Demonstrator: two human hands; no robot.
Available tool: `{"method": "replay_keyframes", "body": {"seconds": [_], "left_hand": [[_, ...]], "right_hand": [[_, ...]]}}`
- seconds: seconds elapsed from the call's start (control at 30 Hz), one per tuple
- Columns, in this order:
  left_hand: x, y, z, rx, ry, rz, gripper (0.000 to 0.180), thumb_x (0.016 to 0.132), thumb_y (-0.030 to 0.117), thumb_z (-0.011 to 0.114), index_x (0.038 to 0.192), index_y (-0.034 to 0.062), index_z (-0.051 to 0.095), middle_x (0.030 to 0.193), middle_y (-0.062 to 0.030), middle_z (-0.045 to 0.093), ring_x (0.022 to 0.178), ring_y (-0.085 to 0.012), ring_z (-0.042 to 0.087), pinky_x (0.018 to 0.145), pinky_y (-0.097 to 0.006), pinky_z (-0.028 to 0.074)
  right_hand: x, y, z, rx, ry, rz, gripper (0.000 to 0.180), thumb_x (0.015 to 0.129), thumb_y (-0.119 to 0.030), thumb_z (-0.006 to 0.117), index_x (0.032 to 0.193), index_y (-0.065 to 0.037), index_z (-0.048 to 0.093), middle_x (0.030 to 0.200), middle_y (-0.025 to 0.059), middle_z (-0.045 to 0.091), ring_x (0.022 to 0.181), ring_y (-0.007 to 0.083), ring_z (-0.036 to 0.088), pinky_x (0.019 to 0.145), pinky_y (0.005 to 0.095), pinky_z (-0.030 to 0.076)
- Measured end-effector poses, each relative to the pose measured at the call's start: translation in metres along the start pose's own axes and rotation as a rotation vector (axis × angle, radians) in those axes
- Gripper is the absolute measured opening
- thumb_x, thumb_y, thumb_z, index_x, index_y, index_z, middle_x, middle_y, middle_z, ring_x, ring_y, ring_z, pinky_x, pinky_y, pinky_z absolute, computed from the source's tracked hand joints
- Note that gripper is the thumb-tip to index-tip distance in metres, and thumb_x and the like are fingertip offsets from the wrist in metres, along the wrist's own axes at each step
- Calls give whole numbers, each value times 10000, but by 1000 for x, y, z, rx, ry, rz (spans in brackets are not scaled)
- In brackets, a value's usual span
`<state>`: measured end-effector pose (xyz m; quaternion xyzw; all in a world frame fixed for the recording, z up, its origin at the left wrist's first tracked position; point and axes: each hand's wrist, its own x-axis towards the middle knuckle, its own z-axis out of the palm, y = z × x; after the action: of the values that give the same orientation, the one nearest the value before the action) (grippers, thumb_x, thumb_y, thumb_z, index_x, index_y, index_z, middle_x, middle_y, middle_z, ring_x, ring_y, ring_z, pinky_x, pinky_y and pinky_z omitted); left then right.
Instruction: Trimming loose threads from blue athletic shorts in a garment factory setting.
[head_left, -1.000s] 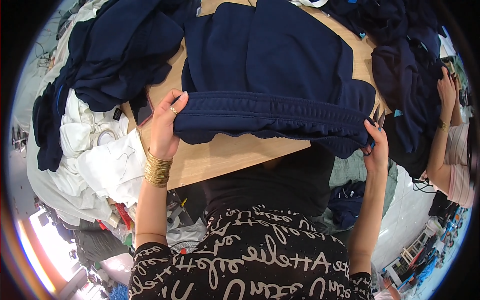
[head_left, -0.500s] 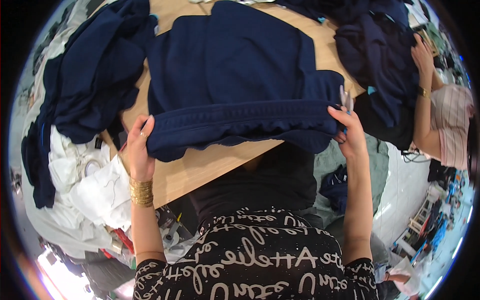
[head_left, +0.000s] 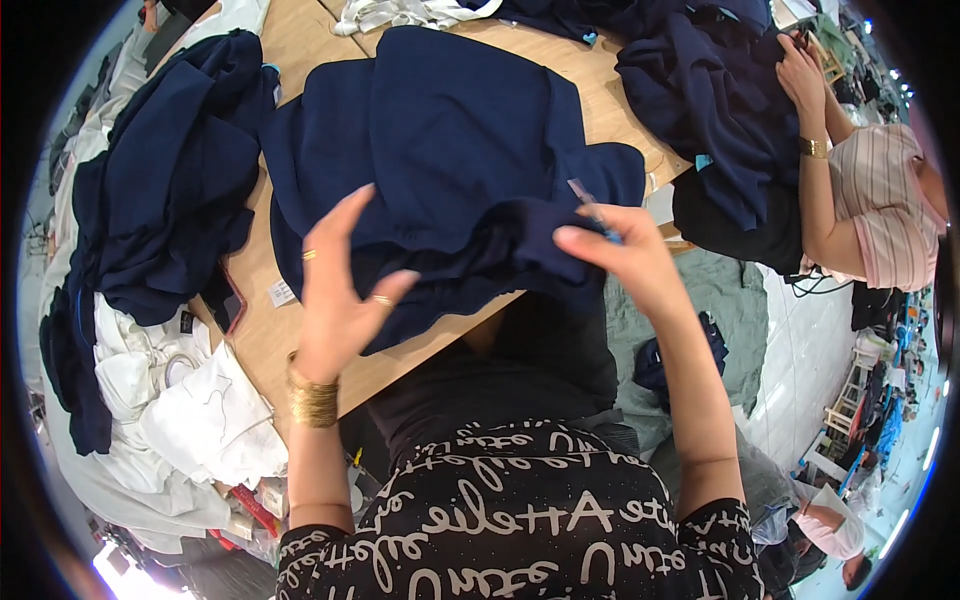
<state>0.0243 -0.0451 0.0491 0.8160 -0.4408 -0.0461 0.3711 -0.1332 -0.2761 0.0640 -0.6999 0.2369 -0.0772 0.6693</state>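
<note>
A navy garment (head_left: 470, 130) of thick knit lies on the wooden table in front of me, its gathered band along the near edge. My right hand (head_left: 630, 255) is closed on the right end of that band, which bunches up beside the thumb. Small thread snips (head_left: 598, 212) with a blue part are also in this hand, their pointed metal tip sticking out toward the far left. My left hand (head_left: 345, 290) is open over the garment's near left part, thumb and fingers spread, holding nothing. Gold bracelets (head_left: 313, 400) circle the left wrist.
More navy garments (head_left: 190, 170) are heaped at the left, above white cloth (head_left: 205, 420). At the right, a co-worker's hand (head_left: 803, 80) holds a navy garment (head_left: 700, 110). White straps (head_left: 400, 12) lie at the table's far edge. A phone-like dark object (head_left: 228, 298) rests on the left.
My left hand has let go of the band's left end and opened. The band, stretched between both hands before, now sags and bunches toward my right hand, which has moved left.
</note>
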Motion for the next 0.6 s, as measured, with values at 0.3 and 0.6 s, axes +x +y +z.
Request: {"method": "replay_keyframes", "body": {"seconds": [0.3, 0.6], "left_hand": [[28, 27, -21, -522, -169, 10, 76, 846, 66, 602, 815, 8, 563, 757, -15, 489, 699, -108, 464, 677, -226, 380], [-15, 1, -74, -1143, 96, -358, 148, 923, 174, 497, 905, 28, 501, 777, 3, 570, 671, -43, 510, 639, -173, 399]], "right_hand": [[-1, -16, 28, -722, 194, -407, 313, 649, -65, 703, 937, -65, 580, 847, 63, 554, 759, 261, 599, 648, 322, 471], [1, 3, 5, -656, 470, -397, 313, 644, 44, 622, 950, -19, 622, 824, 87, 615, 783, 197, 604, 725, 269, 452]]}}
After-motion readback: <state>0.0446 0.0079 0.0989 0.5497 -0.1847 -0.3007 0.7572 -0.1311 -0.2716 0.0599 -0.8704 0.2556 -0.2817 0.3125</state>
